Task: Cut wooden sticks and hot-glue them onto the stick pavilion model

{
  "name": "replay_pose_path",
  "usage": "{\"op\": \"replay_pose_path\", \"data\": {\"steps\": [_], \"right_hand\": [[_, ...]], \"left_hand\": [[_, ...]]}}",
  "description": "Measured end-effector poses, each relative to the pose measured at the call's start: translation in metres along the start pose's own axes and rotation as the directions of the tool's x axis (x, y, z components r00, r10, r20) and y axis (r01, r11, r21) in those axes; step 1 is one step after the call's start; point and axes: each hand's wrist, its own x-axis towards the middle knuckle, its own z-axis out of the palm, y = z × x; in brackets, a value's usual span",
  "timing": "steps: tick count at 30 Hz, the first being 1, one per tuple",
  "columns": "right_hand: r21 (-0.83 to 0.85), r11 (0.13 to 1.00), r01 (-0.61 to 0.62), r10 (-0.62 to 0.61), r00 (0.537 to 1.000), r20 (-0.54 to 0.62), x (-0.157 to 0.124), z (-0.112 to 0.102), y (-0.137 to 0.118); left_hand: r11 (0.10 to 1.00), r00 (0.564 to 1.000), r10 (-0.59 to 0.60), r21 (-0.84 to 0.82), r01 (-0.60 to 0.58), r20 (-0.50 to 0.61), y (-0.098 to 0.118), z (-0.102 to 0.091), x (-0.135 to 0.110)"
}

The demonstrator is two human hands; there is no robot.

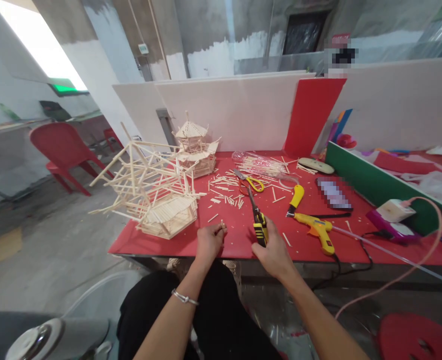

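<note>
My left hand (210, 242) is closed at the front of the red table, its fingertips pinching a few short wooden stick pieces (223, 227). A little to the right, my right hand (275, 252) is wrapped around yellow-and-black pliers (259, 225), whose long, dark jaws point away from me. Beyond the jaws lie scissors (256, 184) with yellow and red handles, among loose wooden sticks (226, 182). Left of my hands stands a large pagoda-like stick model (168, 215), with a smaller tiered stick model (193, 150) behind it.
A yellow hot glue gun (318, 230) with a clear glue stick lies right, near a yellow-handled tool (296, 197) and a phone (333, 193). A power strip (393, 222), cables and a green board (386, 185) are farther right. White panels (224, 115) stand behind the table.
</note>
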Motion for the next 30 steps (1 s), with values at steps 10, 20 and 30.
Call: {"op": "replay_pose_path", "data": {"steps": [10,20,30], "right_hand": [[-0.427,0.897,0.114,-0.037,0.982,0.184,-0.031,-0.015,0.004],[0.01,0.997,-0.074,0.073,0.996,0.044,0.016,0.022,-0.029],[0.03,0.999,-0.024,0.023,0.999,0.033,0.045,0.066,-0.031]], "left_hand": [[0.991,0.998,0.066,0.115,-0.067,0.017,-0.003,-0.001,0.0],[0.985,0.992,0.12,0.126,-0.117,-0.022,-0.002,0.001,0.0],[0.99,0.992,0.12,0.075,-0.117,-0.033,-0.005,0.004,0.0]]}}
